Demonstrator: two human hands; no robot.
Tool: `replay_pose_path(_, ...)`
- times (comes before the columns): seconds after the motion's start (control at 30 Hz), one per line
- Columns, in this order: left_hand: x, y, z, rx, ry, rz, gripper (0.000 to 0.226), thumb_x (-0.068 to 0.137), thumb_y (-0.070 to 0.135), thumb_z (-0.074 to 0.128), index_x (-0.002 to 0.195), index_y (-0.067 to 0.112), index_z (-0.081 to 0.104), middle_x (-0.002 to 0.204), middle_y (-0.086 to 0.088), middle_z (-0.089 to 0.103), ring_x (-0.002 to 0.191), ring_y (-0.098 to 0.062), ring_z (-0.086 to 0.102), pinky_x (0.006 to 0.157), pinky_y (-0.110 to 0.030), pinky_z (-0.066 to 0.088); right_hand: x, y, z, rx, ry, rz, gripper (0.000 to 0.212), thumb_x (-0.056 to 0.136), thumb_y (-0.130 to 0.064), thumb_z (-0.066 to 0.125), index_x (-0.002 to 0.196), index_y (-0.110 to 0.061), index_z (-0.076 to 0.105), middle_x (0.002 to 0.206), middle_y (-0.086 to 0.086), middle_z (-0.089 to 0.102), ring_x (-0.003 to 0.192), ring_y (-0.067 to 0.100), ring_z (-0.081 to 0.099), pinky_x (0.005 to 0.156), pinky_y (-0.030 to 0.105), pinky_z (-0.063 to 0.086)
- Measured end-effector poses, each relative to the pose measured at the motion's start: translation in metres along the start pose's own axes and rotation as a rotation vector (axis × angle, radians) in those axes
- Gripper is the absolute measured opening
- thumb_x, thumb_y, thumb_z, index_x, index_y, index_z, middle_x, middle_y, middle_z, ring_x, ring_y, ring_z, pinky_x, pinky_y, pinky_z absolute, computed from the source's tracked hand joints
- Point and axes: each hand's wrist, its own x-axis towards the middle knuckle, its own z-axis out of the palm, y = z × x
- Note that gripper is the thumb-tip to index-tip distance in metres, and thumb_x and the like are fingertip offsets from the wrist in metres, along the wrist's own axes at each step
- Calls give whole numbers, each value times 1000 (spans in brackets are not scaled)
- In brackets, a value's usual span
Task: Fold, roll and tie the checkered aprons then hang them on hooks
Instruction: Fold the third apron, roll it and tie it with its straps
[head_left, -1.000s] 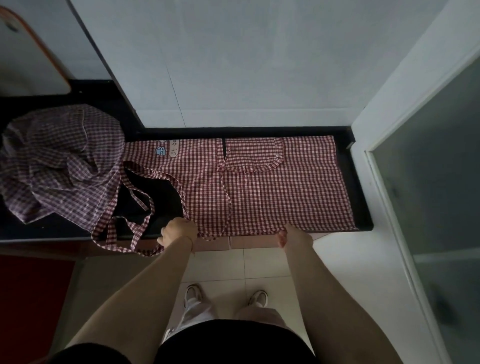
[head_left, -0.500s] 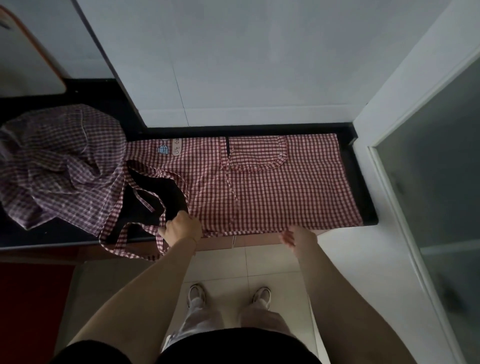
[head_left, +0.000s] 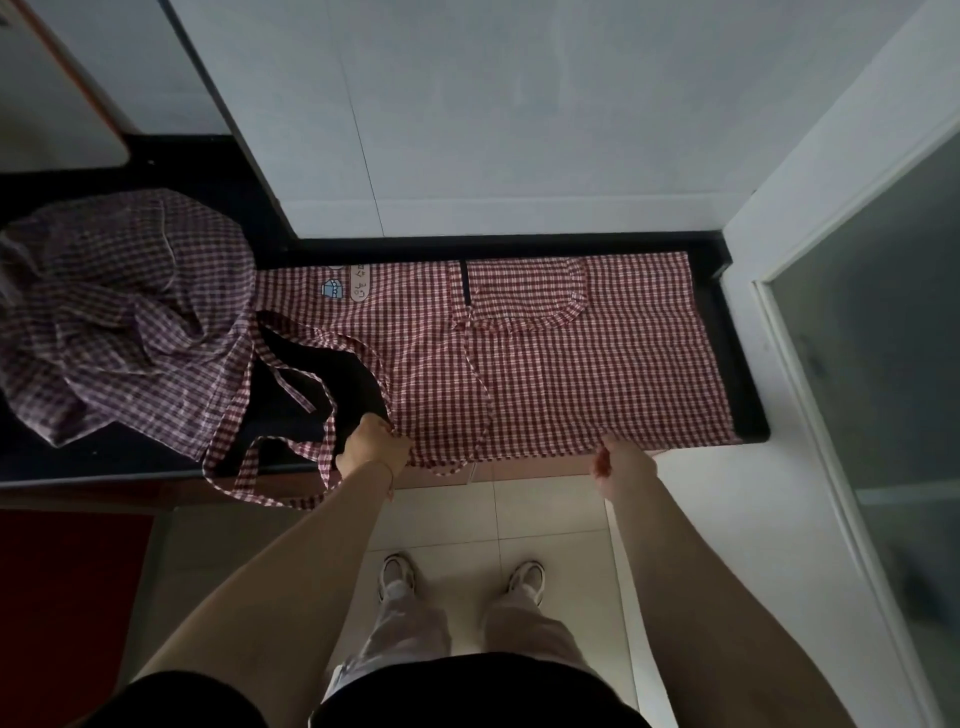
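Note:
A red-and-white checkered apron (head_left: 545, 374) lies spread flat on the black counter (head_left: 727, 374), its pocket near the wall. Its neck loop and tie straps (head_left: 291, 410) trail off the left side and hang over the counter's front edge. My left hand (head_left: 371, 444) grips the apron's near edge at its left corner. My right hand (head_left: 621, 460) pinches the same near edge further right, at the counter's front. A second, purplish checkered apron (head_left: 119, 317) sits crumpled in a heap at the left of the counter.
A white tiled wall (head_left: 519, 130) rises behind the counter. A frosted glass door (head_left: 883, 364) in a white frame stands at the right. A light board with an orange rim (head_left: 47, 104) leans at the far left. Pale floor tiles (head_left: 545, 519) lie below, my shoes visible.
Both hands have shifted slightly along the apron's near edge. The apron's front hem now lies on the counter edge rather than hanging below it.

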Motion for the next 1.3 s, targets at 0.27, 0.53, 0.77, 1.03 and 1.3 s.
replay_pose_path(0.27,0,-3,-12,2,-46,21,27,97,37,50,107,15,63,104,-5,65,96,-28,60,88,-38,49,-34,0,39,-592,228,-714,21,92,-3,49,110,-9,56,107,9,65,82,23,63,59,28,50)
replay_pose_path(0.53,2,-17,-20,15,-152,162,10,89,24,66,97,20,68,100,-3,67,84,-18,57,72,-27,45,-29,43,102,-1584,-261,-1073,68,86,-19,69,145,-21,35,145,7,42,132,29,41,110,47,41)
replay_pose_path(0.77,15,-10,-27,318,-252,144,35,95,38,59,103,5,67,110,-11,69,97,-26,64,79,-34,53,-28,28,103,-1508,-227,-976,62,90,-15,63,145,-13,35,147,8,42,134,29,41,111,45,39)
replay_pose_path(1.03,16,15,-26,-77,-172,168,20,92,17,58,73,14,58,73,-3,58,67,-15,53,65,-29,46,-27,22,106,-1498,-217,-957,51,91,-19,62,138,-13,44,139,8,51,126,29,49,107,43,43)
replay_pose_path(1.3,31,33,-4,-508,-157,-66,19,90,28,69,84,10,67,77,-6,68,63,-18,62,67,-32,58,-25,19,106,-1475,-244,-902,49,89,-26,64,134,-18,47,133,4,55,119,26,54,102,44,46)
